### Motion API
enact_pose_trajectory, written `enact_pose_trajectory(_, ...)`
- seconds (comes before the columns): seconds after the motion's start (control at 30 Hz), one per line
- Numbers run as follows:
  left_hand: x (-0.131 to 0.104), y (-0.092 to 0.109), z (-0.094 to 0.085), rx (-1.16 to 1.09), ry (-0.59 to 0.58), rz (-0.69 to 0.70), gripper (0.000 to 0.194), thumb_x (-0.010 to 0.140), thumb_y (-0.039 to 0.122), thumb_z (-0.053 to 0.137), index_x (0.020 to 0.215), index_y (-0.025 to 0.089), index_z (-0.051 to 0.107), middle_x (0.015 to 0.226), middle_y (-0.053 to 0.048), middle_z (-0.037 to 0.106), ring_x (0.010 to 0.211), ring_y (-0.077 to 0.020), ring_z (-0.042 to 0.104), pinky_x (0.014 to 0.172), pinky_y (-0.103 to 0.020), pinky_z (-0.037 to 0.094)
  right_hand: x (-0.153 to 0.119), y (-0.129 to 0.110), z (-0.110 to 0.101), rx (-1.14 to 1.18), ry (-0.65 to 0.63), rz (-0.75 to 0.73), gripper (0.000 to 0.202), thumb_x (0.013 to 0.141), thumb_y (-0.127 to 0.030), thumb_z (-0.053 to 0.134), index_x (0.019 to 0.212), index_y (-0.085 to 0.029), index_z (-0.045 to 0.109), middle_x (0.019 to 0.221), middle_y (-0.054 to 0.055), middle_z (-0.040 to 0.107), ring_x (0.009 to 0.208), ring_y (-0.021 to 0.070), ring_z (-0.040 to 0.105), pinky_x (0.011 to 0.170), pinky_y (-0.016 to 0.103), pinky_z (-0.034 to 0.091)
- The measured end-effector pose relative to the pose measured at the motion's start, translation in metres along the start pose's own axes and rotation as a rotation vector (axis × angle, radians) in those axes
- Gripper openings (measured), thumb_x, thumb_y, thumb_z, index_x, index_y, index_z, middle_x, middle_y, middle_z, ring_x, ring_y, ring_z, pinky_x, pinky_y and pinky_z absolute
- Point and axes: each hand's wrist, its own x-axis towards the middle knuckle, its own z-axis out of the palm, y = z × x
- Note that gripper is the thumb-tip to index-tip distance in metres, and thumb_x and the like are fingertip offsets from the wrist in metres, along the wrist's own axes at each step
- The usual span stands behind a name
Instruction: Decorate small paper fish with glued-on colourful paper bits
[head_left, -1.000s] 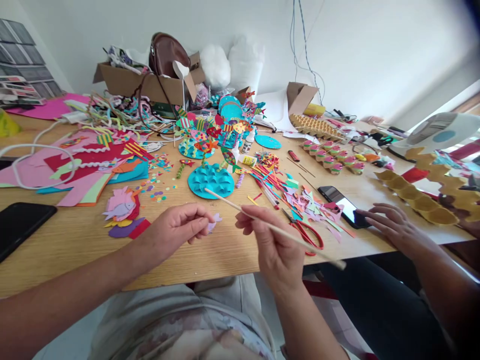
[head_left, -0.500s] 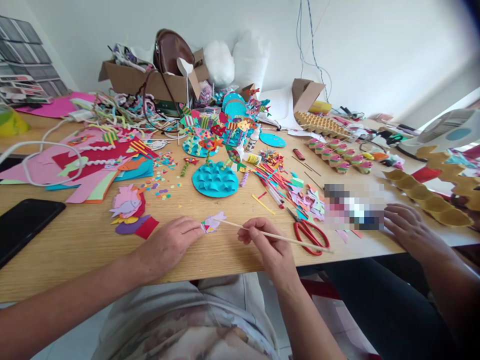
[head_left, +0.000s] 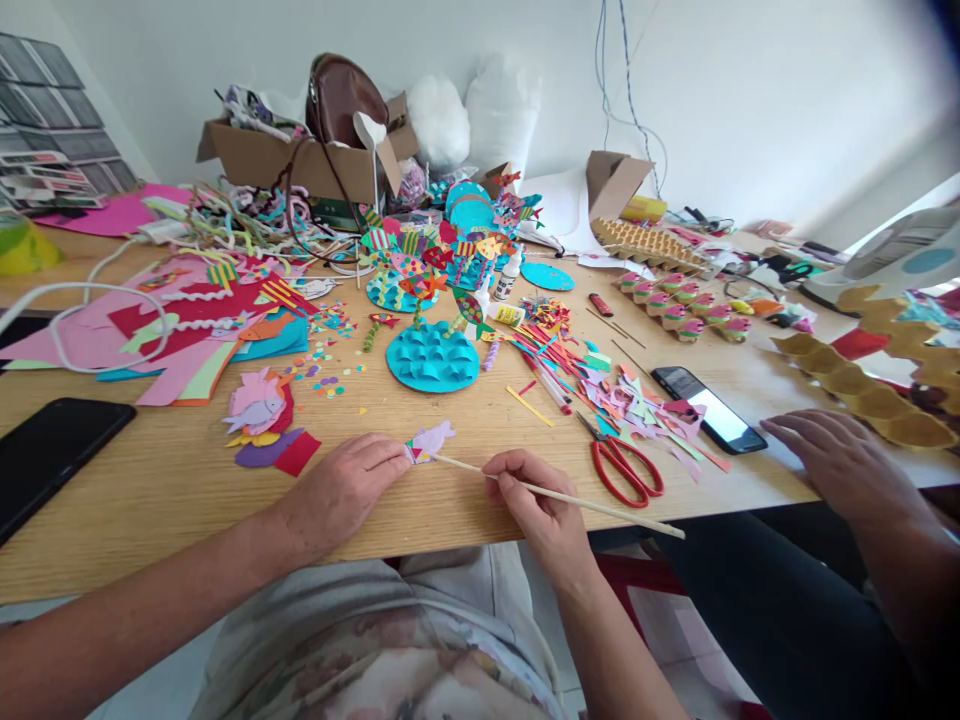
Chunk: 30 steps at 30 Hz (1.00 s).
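A small lilac paper fish (head_left: 431, 440) with coloured bits at its left end lies on the table in front of me. My left hand (head_left: 349, 490) holds that end down under its fingertips, fingers together. Between thumb and fingers, my right hand (head_left: 536, 495) grips a thin pale wooden stick (head_left: 607, 507). Its tip points at the fish's lower edge; whether it touches cannot be made out. Just right of that hand lie red-handled scissors (head_left: 626, 470). More cut paper fish (head_left: 259, 402) are piled left of my left hand.
A blue scalloped paper disc (head_left: 433, 358) sits ahead, with fish on stems behind it. Glue bottles (head_left: 508, 275), paper scraps (head_left: 637, 405) and a lit phone (head_left: 709, 408) lie rightward. Another person's hand (head_left: 832, 455) rests at right. A dark phone (head_left: 60, 455) lies left.
The stick's tip has shifted from the fish's right end to its lower edge, and its outer end has swung down and right. My left hand stays on the fish.
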Motion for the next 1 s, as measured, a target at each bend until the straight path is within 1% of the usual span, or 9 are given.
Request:
enact_pose_trajectory(0.13, -0.0010, -0.0004, 0.0003, 0.014, -0.007, -0.005, 0.036, 0.092, 0.013, 0.024, 0.102, 0.011, 0.059, 0.100, -0.010, 0.063, 0.094, -0.0188, 0.054, 0.085, -0.034, 0.048, 0.0004, 0.0005, 0.0009, -0.006, -0.021, -0.015, 0.017, 0.081, -0.023, 0.044, 0.077, -0.017, 0.059, 0.060, -0.001, 0.057, 0.054, 0.0112, 0.049, 0.051, 0.022, 0.036)
enact_pose_trajectory(0.3, -0.0015, -0.0008, 0.0012, 0.012, 0.011, 0.001, 0.036, 0.092, 0.013, 0.025, 0.102, 0.010, 0.059, 0.100, -0.011, 0.063, 0.094, -0.0192, 0.054, 0.085, -0.035, 0.048, 0.0015, 0.0019, 0.0019, -0.019, -0.024, -0.014, 0.017, 0.081, -0.024, 0.044, 0.076, -0.017, 0.059, 0.060, -0.001, 0.057, 0.053, 0.0113, 0.050, 0.050, 0.022, 0.036)
enact_pose_trajectory(0.43, -0.0011, -0.0003, 0.0009, 0.006, 0.013, -0.008, 0.036, 0.092, 0.012, 0.025, 0.101, 0.012, 0.060, 0.100, -0.010, 0.063, 0.094, -0.0187, 0.054, 0.085, -0.036, 0.048, 0.0023, 0.0011, 0.0019, -0.031, -0.041, -0.020, 0.017, 0.080, -0.023, 0.044, 0.077, -0.017, 0.059, 0.061, -0.001, 0.057, 0.055, 0.0116, 0.051, 0.052, 0.022, 0.037)
enact_pose_trajectory(0.57, -0.0009, -0.0001, 0.0005, 0.004, 0.012, -0.009, 0.035, 0.091, 0.011, 0.027, 0.102, 0.011, 0.060, 0.100, -0.010, 0.063, 0.095, -0.0189, 0.054, 0.085, -0.035, 0.048, 0.0026, 0.0001, 0.0020, -0.032, -0.055, -0.019, 0.017, 0.081, -0.023, 0.043, 0.077, -0.017, 0.059, 0.061, -0.001, 0.057, 0.055, 0.0113, 0.050, 0.051, 0.022, 0.036)
enact_pose_trajectory(0.73, -0.0016, -0.0006, 0.0013, -0.025, -0.007, -0.028, 0.035, 0.090, 0.011, 0.028, 0.104, 0.014, 0.060, 0.102, -0.008, 0.063, 0.095, -0.0182, 0.054, 0.086, -0.035, 0.048, 0.0026, -0.0003, 0.0026, -0.038, -0.060, -0.028, 0.017, 0.081, -0.023, 0.044, 0.077, -0.017, 0.059, 0.062, -0.001, 0.057, 0.056, 0.0114, 0.051, 0.052, 0.022, 0.037)
enact_pose_trajectory(0.9, -0.0024, -0.0012, 0.0028, -0.017, 0.007, -0.021, 0.036, 0.090, 0.011, 0.027, 0.102, 0.013, 0.060, 0.101, -0.009, 0.063, 0.095, -0.0186, 0.054, 0.086, -0.036, 0.048, 0.0015, 0.0010, 0.0022, 0.005, -0.014, -0.016, 0.016, 0.082, -0.023, 0.044, 0.078, -0.018, 0.058, 0.062, 0.000, 0.057, 0.057, 0.0121, 0.052, 0.052, 0.023, 0.038)
enact_pose_trajectory(1.0, -0.0026, -0.0013, 0.0032, -0.004, 0.017, -0.011, 0.035, 0.090, 0.011, 0.027, 0.101, 0.013, 0.060, 0.100, -0.009, 0.063, 0.095, -0.0184, 0.054, 0.086, -0.035, 0.048, 0.0005, 0.0005, 0.0023, 0.017, -0.023, -0.024, 0.016, 0.081, -0.022, 0.044, 0.078, -0.018, 0.058, 0.062, -0.001, 0.057, 0.057, 0.0119, 0.052, 0.052, 0.022, 0.038)
